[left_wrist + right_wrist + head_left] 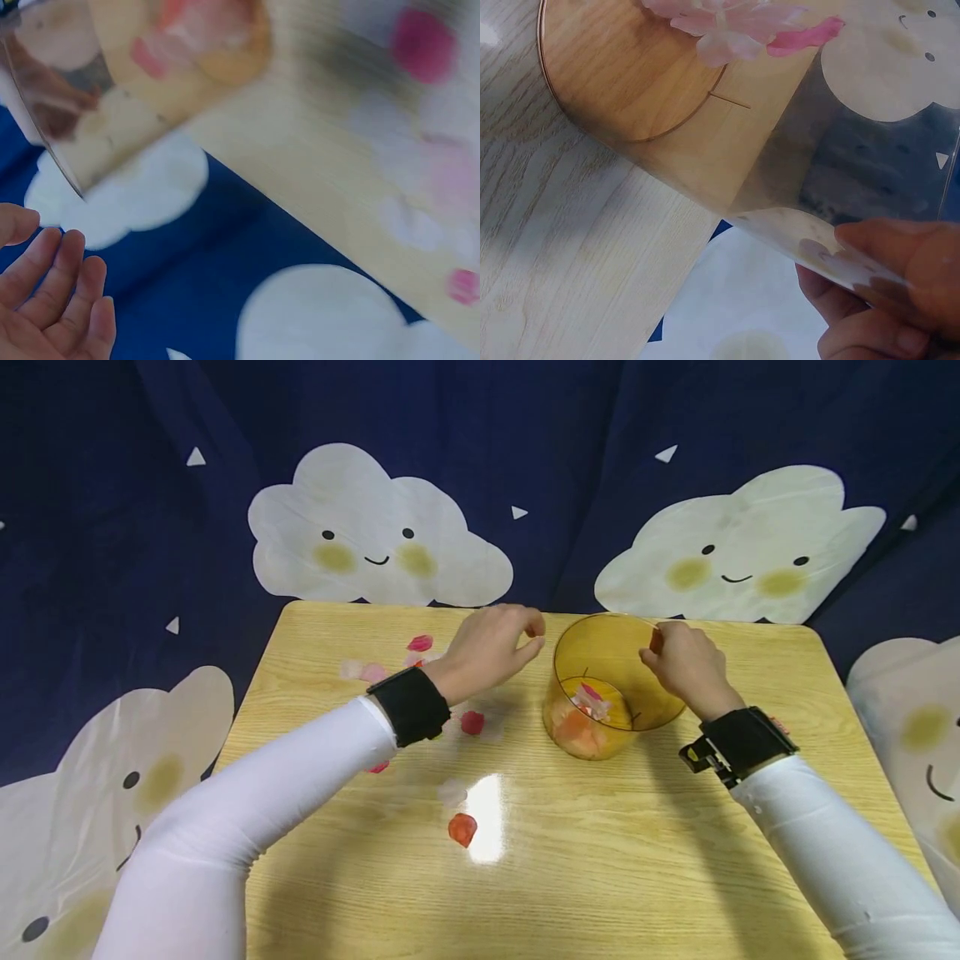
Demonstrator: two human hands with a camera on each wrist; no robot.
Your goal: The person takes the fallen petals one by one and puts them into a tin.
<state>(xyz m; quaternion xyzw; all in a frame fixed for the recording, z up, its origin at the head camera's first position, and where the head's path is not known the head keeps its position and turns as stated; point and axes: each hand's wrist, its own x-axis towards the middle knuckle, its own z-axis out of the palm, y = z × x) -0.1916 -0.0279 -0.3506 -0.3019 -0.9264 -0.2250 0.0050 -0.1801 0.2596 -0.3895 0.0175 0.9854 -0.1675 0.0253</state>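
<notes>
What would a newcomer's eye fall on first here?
Probably the see-through amber container, right of centre in the head view, with petals inside and the right hand gripping its rim. Next, the scattered pink and red petals on the wooden table, near the empty left hand. Behind, smiling white clouds stand out on dark blue cloth.

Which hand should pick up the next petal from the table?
Probably the left hand: it looks empty and is nearer the loose petals on the table. The right hand grips the see-through amber container at its rim.
</notes>
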